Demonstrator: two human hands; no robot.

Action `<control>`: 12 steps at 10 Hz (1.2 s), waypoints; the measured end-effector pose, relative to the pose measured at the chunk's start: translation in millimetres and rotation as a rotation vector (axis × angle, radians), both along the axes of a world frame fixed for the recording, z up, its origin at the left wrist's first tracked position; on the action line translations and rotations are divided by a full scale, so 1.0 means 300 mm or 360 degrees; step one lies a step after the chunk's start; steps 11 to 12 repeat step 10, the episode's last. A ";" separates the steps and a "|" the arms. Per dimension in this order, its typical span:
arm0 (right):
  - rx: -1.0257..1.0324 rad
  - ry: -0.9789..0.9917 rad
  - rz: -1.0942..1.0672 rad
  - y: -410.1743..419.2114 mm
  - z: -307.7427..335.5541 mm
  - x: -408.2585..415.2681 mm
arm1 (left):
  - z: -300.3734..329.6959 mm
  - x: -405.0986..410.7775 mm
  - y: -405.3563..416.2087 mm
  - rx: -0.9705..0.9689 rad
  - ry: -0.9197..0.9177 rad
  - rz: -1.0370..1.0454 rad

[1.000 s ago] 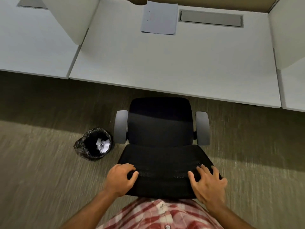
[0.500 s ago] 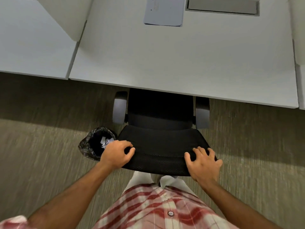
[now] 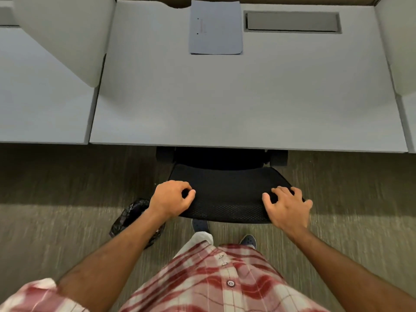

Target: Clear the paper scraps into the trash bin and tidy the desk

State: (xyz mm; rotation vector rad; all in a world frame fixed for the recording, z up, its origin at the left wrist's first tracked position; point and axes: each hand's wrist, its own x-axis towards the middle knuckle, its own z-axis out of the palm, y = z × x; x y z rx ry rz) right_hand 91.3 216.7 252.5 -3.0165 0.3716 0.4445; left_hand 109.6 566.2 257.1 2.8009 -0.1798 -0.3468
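Note:
A black mesh office chair [image 3: 227,192] stands partly under the white desk [image 3: 225,104], its seat and armrests mostly hidden by the desk's front edge. My left hand [image 3: 171,199] grips the left end of the chair's backrest top. My right hand [image 3: 287,207] rests with curled fingers on the right end. The trash bin [image 3: 131,216], lined with a black bag, stands on the carpet left of the chair, mostly covered by my left forearm. A flat sheet of paper [image 3: 216,28] lies at the back of the desk.
A grey cable hatch [image 3: 292,21] sits in the desk right of the paper. White divider panels [image 3: 67,37] rise on both sides. A neighbouring desk [image 3: 42,109] lies to the left. My feet [image 3: 248,240] stand on the carpet behind the chair.
The chair has rolled forward under the desk with both hands on its backrest. I have stepped closer, and my left forearm now covers the trash bin.

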 end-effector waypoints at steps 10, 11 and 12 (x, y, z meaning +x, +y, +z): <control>-0.0071 -0.0007 0.0192 0.103 0.157 0.354 | 0.113 0.333 0.036 -0.0162 0.0123 -0.0029; -0.0071 -0.0007 0.0192 0.103 0.157 0.354 | 0.113 0.333 0.036 -0.0162 0.0123 -0.0029; -0.0071 -0.0007 0.0192 0.103 0.157 0.354 | 0.113 0.333 0.036 -0.0162 0.0123 -0.0029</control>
